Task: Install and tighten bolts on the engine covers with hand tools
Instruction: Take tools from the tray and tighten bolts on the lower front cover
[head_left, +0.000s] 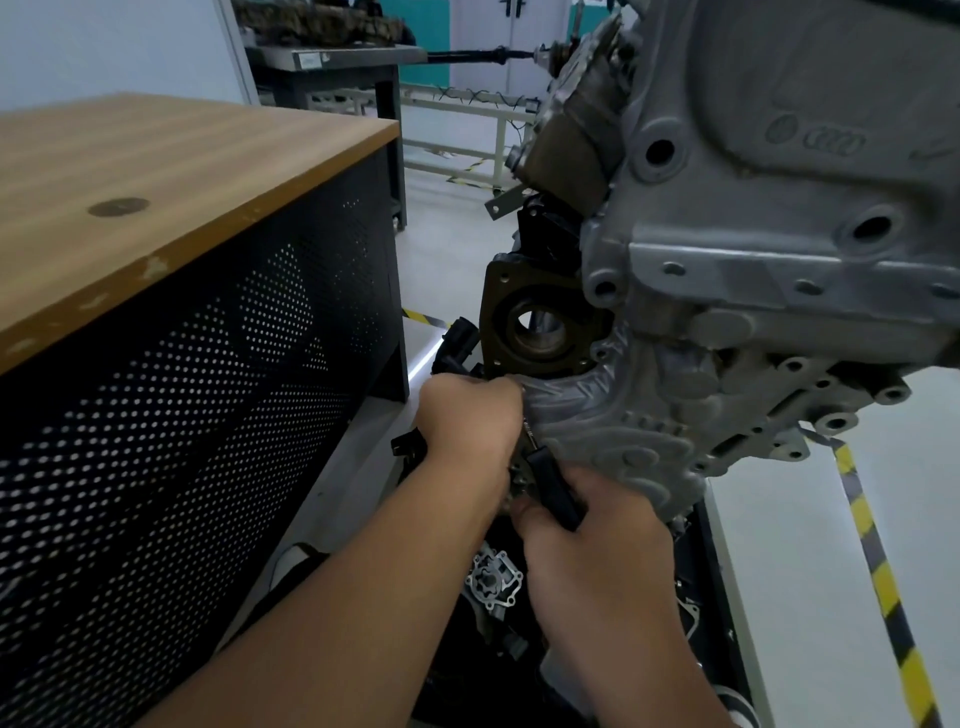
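Note:
A large grey cast engine cover (727, 312) fills the right of the head view, with a ribbed lower cover (613, 431) below it. My right hand (587, 540) grips the black handle of a ratchet wrench (553, 491) that angles up toward the lower cover's left edge. My left hand (467, 415) is curled over the wrench's head end against that edge; the bolt and socket are hidden under its fingers. A dark flange with a round bore (540, 332) sits just above my left hand.
A wood-topped workbench with a black perforated side panel (182, 364) stands close on the left. A small cast pump part (493, 579) lies below my hands on a dark base. Yellow-black floor tape (872, 545) runs at the right. Another bench stands at the back.

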